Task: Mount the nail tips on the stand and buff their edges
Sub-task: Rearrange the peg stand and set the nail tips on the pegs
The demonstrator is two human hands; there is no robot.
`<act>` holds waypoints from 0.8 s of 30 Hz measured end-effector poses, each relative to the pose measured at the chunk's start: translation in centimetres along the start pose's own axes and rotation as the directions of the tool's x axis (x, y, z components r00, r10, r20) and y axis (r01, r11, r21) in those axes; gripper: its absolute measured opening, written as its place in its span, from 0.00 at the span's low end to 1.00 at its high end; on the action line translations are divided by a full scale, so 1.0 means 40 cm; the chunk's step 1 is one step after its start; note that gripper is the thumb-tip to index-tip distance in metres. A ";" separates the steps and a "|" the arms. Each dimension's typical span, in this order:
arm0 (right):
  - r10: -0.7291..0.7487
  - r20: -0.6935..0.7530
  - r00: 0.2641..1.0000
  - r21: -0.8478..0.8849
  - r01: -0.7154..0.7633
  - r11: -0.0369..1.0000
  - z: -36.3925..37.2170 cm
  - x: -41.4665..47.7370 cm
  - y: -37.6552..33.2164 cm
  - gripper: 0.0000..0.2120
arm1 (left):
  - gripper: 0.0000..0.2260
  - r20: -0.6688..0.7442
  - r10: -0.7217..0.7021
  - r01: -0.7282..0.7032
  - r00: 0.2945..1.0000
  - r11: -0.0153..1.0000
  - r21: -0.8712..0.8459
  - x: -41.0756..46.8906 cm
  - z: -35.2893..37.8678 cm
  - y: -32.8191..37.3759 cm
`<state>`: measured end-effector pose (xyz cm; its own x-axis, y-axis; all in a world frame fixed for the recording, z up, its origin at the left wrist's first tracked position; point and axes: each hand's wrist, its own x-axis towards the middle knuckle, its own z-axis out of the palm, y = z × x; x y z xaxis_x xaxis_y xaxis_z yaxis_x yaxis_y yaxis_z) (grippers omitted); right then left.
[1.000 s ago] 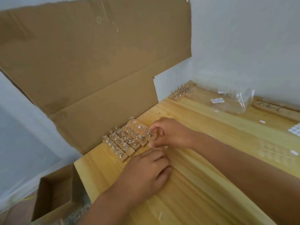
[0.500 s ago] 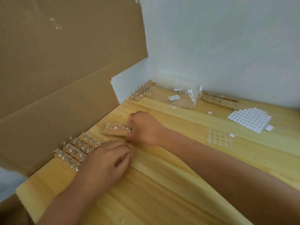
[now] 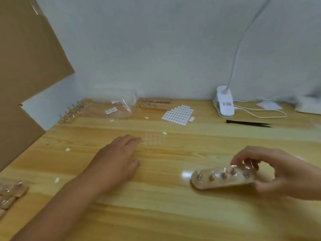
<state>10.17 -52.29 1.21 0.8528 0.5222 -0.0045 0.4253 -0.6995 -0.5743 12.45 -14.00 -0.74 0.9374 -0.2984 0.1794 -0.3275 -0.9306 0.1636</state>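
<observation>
The right hand grips a wooden stand at the near right of the table, fingers curled over its right end and thumb below. The stand carries 5 metal pegs with clear nail tips on some (too blurred to count). The left hand is flat and relaxed at mid-table, holding nothing, its fingertips beside a faint clear grid of tips. Further back lie a white sticker sheet, another pegged stand, a plastic bag, black tweezers and a clip lamp. More stands sit at the near left edge.
</observation>
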 end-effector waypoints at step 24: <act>0.045 -0.211 0.976 -0.054 -0.057 0.997 -0.088 0.057 0.176 0.11 | 0.16 0.031 0.356 -0.330 0.934 0.892 -0.308 0.225 0.138 0.374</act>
<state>16.17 -57.74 0.03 0.9157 0.3757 0.1429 0.3916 -0.7536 -0.5279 16.63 -31.79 -2.03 0.7627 -0.6163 0.1959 -0.6377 -0.6665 0.3860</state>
